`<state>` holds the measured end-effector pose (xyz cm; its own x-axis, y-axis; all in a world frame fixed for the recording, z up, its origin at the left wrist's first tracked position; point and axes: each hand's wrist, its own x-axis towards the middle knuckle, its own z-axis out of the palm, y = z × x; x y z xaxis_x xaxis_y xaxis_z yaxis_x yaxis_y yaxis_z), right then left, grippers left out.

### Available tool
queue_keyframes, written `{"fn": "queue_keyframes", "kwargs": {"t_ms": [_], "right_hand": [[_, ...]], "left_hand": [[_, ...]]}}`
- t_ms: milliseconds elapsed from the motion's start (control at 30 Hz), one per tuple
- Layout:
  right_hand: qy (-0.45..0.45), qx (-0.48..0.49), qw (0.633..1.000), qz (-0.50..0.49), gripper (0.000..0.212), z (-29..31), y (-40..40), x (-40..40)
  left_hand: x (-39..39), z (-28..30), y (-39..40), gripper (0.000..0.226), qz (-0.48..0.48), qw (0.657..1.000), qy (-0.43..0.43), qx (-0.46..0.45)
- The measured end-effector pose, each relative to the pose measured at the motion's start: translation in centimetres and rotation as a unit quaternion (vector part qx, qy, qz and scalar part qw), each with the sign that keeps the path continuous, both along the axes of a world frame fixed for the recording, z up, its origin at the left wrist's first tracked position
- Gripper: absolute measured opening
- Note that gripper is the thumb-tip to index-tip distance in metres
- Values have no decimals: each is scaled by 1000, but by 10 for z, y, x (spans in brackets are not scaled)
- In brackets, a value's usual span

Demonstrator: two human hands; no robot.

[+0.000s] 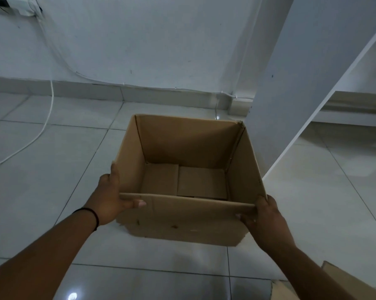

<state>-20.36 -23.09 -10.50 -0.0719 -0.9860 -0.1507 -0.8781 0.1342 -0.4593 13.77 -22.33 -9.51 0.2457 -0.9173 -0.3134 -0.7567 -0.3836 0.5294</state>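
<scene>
Left hand (110, 198) grips the near-left corner of the cardboard box (182, 219): thumb flat on the near wall just under the rim, fingers wrapped round onto the left wall. The box sits open-topped on the tile floor (52, 169), nothing inside, w/ its bottom flaps folded in. Can't tell if its base is fully down or a bit lifted. Right hand (263, 217) mirrors this at the near-right corner, thumb on the near wall and fingers round the right wall.

Looks like a two-hand lift or reposition. To do it well:
- Keep the grip even on both corners. The near wall bows slightly, so squeezing inward will likely buckle it.
- Get fingers lower on the side walls, or under the base, before taking weight.
- Move it level, so the flaps stay seated.
- Watch the white panel (291, 72) leaning just right of the box's far-right corner. Don't swing that way.
- A loose cardboard piece (343, 282) lies near-right of the box, so pull back w/ care.
</scene>
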Motion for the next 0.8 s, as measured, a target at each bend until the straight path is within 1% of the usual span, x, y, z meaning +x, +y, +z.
{"fn": "queue_keyframes", "kwargs": {"t_ms": [133,267,400,667,800], "right_hand": [[18,10,1000,-2,44,0,1,0],[15,15,1000,-4,39,-2,5,0],[19,7,1000,-4,37,-2,2,0],[49,0,998,37,36,-5,18,-14],[37,-3,999,24,37,-11,25,-14]], "left_hand": [[2,-1,-12,133,2,1000,-4,10],[6,-2,-15,136,-3,1000,-10,17],[9,-2,-9,141,-11,1000,1,-4],[5,-9,16,129,-7,999,46,-25],[3,-9,22,128,-4,999,32,-27]]}}
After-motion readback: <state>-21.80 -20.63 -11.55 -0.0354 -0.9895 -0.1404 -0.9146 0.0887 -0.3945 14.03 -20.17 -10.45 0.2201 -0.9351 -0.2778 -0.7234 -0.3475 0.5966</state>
